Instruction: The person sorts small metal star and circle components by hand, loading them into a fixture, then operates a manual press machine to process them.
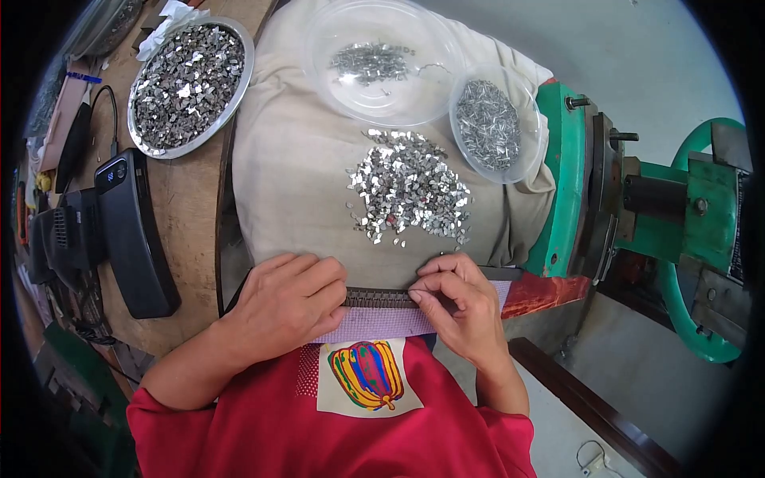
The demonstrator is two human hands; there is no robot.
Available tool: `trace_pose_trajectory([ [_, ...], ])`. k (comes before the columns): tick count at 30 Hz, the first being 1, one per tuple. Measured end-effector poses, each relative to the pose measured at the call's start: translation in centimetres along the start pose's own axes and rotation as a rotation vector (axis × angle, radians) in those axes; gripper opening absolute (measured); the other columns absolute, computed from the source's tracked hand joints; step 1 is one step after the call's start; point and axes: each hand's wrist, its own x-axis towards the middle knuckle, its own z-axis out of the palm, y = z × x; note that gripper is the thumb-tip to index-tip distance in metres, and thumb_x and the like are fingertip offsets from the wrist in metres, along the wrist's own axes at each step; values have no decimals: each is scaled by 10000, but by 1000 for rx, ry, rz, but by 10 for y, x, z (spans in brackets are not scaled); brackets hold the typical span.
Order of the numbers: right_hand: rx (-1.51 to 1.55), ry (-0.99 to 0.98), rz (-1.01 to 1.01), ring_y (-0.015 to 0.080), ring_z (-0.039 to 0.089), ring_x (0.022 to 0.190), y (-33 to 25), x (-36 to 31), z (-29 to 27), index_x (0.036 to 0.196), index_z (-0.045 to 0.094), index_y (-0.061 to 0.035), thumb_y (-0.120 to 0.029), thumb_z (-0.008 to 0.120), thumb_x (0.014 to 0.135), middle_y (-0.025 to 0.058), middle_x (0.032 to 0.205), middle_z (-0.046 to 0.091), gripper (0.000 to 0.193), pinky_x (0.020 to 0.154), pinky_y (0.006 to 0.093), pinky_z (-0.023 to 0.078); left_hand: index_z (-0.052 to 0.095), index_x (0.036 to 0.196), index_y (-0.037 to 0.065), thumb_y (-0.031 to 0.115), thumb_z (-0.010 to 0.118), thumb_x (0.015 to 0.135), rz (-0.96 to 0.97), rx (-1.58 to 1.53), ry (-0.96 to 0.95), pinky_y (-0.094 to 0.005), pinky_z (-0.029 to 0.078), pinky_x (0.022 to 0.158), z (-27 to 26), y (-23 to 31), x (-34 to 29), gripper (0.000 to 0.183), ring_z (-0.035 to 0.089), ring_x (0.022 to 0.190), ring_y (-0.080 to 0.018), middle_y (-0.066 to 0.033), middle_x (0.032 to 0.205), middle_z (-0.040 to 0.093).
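Note:
A narrow dark metal strip (378,298) with a row of slots or teeth lies across the near edge of the beige cloth. My left hand (291,303) rests over its left part, fingers curled together and fingertips hidden. At the right part, my right hand (462,299) has thumb and index finger pinched against the strip; anything between them is too small to make out. Just beyond the hands, a loose pile of small flat metal chips (410,187), some shiny and some dark, is spread on the beige cloth (295,191). A lilac woven band (382,321) runs along the strip's near side.
Behind the pile stand a large clear plastic bowl (430,95) and a smaller clear tub (526,163), both holding thin metal pins. On the wooden table (187,215) at left are a metal dish (249,60) of chips and a black power bank (135,239). Green machinery (558,183) stands right.

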Motion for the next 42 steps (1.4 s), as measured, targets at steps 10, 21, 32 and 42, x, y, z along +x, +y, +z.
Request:
trace_pose_trajectory([
  [10, -92, 314, -79, 206, 661, 813, 0, 17, -31, 911, 759, -32, 14, 769, 755, 91, 875, 683, 162, 706, 308, 514, 553, 739, 55, 133, 799, 596, 25, 33, 52, -350, 476, 645, 0, -2, 0, 295, 603, 741, -225, -46, 889, 600],
  [21, -567, 413, -196, 284, 599, 793, 10, 110, -79, 902, 777, -73, -137, 775, 772, 96, 819, 680, 145, 725, 408, 481, 546, 800, 56, 131, 786, 692, -136, -70, 24, -383, 503, 647, -6, -5, 4, 273, 620, 762, -264, -63, 916, 560],
  [32, -471, 330, -79, 313, 630, 790, 1, 117, -82, 851, 761, -49, -162, 741, 809, 128, 811, 696, 123, 736, 423, 494, 615, 828, 31, 138, 828, 696, -162, -97, 27, -377, 521, 630, -5, -5, 2, 273, 640, 752, -268, -74, 928, 591],
  [42, -365, 337, 45, 284, 627, 740, 1, 115, -92, 851, 739, -23, -218, 759, 826, 138, 746, 676, 198, 677, 399, 485, 615, 840, 31, 134, 832, 701, -184, -101, 18, -374, 518, 616, -4, -6, 2, 277, 636, 734, -263, -70, 931, 593],
])
